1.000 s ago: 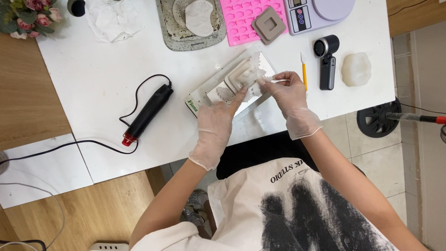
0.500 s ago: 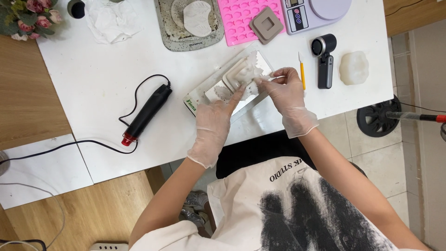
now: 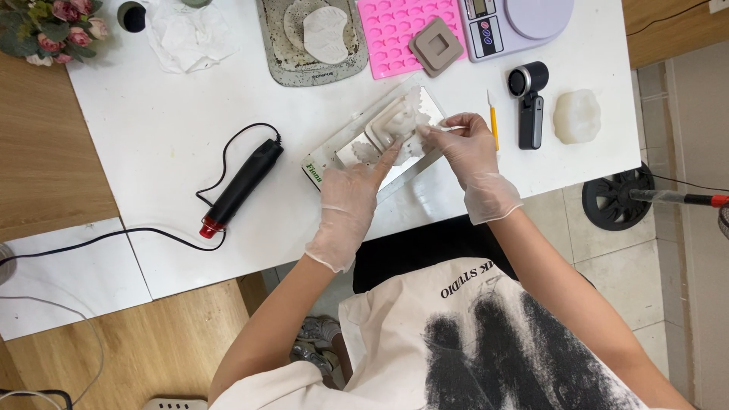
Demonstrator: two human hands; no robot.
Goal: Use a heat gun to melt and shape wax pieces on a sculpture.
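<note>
1. A white moulded piece lies on a mirror tray at mid-table, 4 o'clock of the grey mat.
2. Gloved left hand, fingers extended, presses the piece.
3. Gloved right hand pinches a thin white tool against it.

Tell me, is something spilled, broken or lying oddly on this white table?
Nothing stands out. The left hand steadies a white moulded piece on a clear board; the right hand works it with a thin tool.
</note>
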